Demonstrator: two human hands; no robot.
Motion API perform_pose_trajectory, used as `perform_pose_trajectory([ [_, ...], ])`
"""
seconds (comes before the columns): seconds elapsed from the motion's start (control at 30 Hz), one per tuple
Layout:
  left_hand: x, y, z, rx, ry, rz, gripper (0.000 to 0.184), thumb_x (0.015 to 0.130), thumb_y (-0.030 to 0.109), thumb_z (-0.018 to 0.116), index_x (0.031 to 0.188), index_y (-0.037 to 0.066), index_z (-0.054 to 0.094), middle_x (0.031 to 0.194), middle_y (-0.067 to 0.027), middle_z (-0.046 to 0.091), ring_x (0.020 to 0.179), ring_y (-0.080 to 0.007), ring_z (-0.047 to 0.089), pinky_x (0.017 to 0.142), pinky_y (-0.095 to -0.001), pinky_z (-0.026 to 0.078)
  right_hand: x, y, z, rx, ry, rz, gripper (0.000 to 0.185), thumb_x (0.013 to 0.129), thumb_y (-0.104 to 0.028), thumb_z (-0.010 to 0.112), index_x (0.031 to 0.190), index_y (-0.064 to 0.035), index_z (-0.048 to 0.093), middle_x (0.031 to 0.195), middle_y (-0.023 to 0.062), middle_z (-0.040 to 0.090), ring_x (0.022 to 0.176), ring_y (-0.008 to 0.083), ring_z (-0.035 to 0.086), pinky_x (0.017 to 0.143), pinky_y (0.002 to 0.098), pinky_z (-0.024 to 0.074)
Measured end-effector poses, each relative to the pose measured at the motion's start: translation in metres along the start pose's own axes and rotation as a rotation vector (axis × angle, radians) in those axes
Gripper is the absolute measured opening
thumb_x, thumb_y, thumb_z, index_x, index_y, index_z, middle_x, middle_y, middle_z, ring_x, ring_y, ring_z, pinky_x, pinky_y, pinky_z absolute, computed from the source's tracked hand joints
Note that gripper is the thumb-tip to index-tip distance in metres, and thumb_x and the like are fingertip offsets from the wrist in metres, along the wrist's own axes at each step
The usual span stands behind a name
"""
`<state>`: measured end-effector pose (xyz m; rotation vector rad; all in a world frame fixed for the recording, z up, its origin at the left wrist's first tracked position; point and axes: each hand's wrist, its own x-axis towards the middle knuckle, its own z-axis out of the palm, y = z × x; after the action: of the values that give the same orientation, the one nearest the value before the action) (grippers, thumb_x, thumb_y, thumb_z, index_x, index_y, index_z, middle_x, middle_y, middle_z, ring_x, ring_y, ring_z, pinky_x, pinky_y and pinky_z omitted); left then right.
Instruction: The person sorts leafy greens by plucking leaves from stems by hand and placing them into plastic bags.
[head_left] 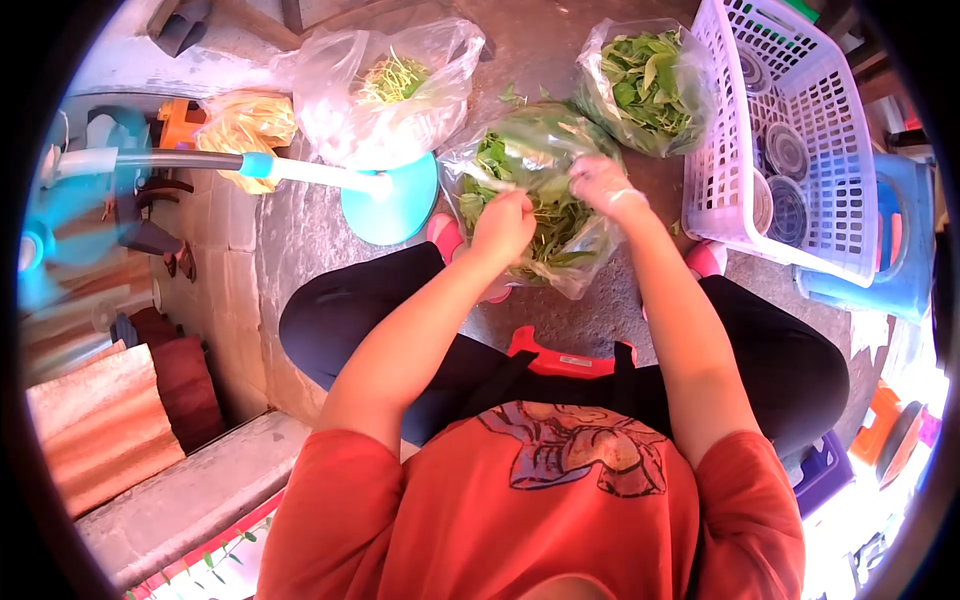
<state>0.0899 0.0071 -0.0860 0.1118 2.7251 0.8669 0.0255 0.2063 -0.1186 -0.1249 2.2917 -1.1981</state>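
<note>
A clear plastic bag of leafy greens [562,262] lies on the ground between my feet, its mouth spread wide. My left hand [504,228] is closed in a fist over the near left part of this bag; whatever it grips is hidden by the fingers. Over the right side of the bag is my right hand [601,185], fingers curled together and slightly blurred, with something thin and whitish at the wrist. I cannot make out what those fingers hold. Green stems and leaves show below and between both hands.
Another bag of leaves [650,85] stands at the back right, beside a white plastic basket [735,190] holding round clear containers. At the back left sits a bag with pale stems [325,110]. A fan with a turquoise base [395,215] stands left, near a yellow bag [245,130].
</note>
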Motion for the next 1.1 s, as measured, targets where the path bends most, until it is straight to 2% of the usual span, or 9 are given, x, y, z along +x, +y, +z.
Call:
perform_pose_trajectory([
  [0.2,-0.002,-0.026,0.039,0.397,-0.139,-0.245,0.074,0.070,0.025,0.070,0.132,0.010,0.033,0.135,-0.0169,0.028,0.123,-0.0345,0.031,0.092,-0.0408,0.042,-0.006,-0.015,-0.020,0.090,0.039,-0.058,0.053,0.075,-0.029,0.063,0.121,-0.0048,0.051,0.120,0.0190,0.053,0.113,0.0298,0.050,0.095,0.0342,0.0378],
  [0.33,0.014,-0.051,0.048,0.285,-0.145,-0.132,0.035,0.072,0.009,0.059,0.106,0.004,0.052,0.100,-0.0238,0.058,0.095,-0.0386,0.056,0.079,-0.0456,0.047,-0.026,-0.036,-0.014,-0.146,-0.054,-0.035,0.055,0.080,-0.029,0.059,0.127,-0.0029,0.044,0.115,0.0160,0.057,0.108,0.0249,0.053,0.093,0.0330,0.0396],
  [0.37,0.017,-0.052,0.042,0.219,-0.019,-0.036,0.020,0.070,0.002,0.053,0.090,0.001,0.056,0.081,-0.0242,0.061,0.081,-0.0400,0.059,0.074,-0.0472,0.047,-0.030,-0.041,-0.014,-0.178,-0.107,0.038,0.055,0.080,-0.037,0.056,0.126,-0.0080,0.046,0.128,0.0180,0.046,0.121,0.0302,0.041,0.100,0.0352,0.0323],
  [0.6,0.044,0.022,-0.085,-0.472,-0.222,-0.241,0.045,0.066,0.004,0.061,0.111,-0.003,0.055,0.091,-0.0039,0.060,0.078,-0.0145,0.055,0.068,-0.0276,0.045,-0.007,-0.022,-0.024,0.122,-0.173,0.094,0.046,0.083,-0.029,0.053,0.123,-0.0073,0.048,0.123,0.0171,0.050,0.110,0.0257,0.051,0.088,0.0348,0.0433],
  [0.8,0.029,0.038,-0.107,-0.901,-0.478,-0.376,0.028,0.076,0.018,0.061,0.102,0.007,0.055,0.089,-0.0046,0.060,0.078,-0.0163,0.058,0.069,-0.0324,0.049,-0.017,-0.024,-0.039,0.595,-0.120,0.227,0.048,0.086,-0.028,0.052,0.130,-0.0099,0.040,0.124,0.0091,0.047,0.105,0.0239,0.050,0.079,0.0367,0.0479],
  [0.87,0.050,-0.016,-0.065,-0.909,-0.506,-0.641,0.043,0.077,0.022,0.060,0.118,0.010,0.053,0.119,-0.0101,0.053,0.112,-0.0188,0.048,0.088,-0.0347,0.040,-0.016,-0.016,-0.038,0.580,-0.099,0.275,0.049,0.087,-0.023,0.052,0.132,-0.0108,0.038,0.125,0.0098,0.046,0.107,0.0274,0.049,0.080,0.0373,0.0463],
  [0.9,0.043,-0.005,-0.054,-0.756,-0.215,-0.711,0.030,0.074,0.023,0.062,0.099,0.009,0.055,0.088,-0.0044,0.059,0.084,-0.0199,0.056,0.076,-0.0356,0.045,-0.019,-0.013,-0.040,0.557,-0.109,0.267,0.048,0.086,-0.023,0.052,0.131,-0.0105,0.039,0.124,0.0096,0.046,0.107,0.0272,0.049,0.080,0.0371,0.0463],
  [1.0,0.051,-0.051,-0.027,-0.736,-0.078,-0.848,0.026,0.072,0.018,0.062,0.095,0.007,0.057,0.092,-0.0062,0.059,0.085,-0.0211,0.055,0.077,-0.0331,0.045,-0.024,-0.006,-0.045,0.507,-0.120,0.256,0.048,0.085,-0.025,0.054,0.129,-0.0098,0.041,0.123,0.0090,0.046,0.106,0.0260,0.050,0.080,0.0366,0.0464],
  [1.1,0.056,-0.095,-0.011,-0.267,0.198,-0.398,0.027,0.071,0.017,0.059,0.095,0.004,0.058,0.101,-0.0137,0.057,0.097,-0.0290,0.053,0.080,-0.0374,0.043,-0.022,-0.003,-0.044,0.510,-0.046,0.263,0.042,0.084,-0.024,0.055,0.123,-0.0101,0.047,0.109,0.0063,0.055,0.093,0.0216,0.054,0.075,0.0332,0.0464],
])
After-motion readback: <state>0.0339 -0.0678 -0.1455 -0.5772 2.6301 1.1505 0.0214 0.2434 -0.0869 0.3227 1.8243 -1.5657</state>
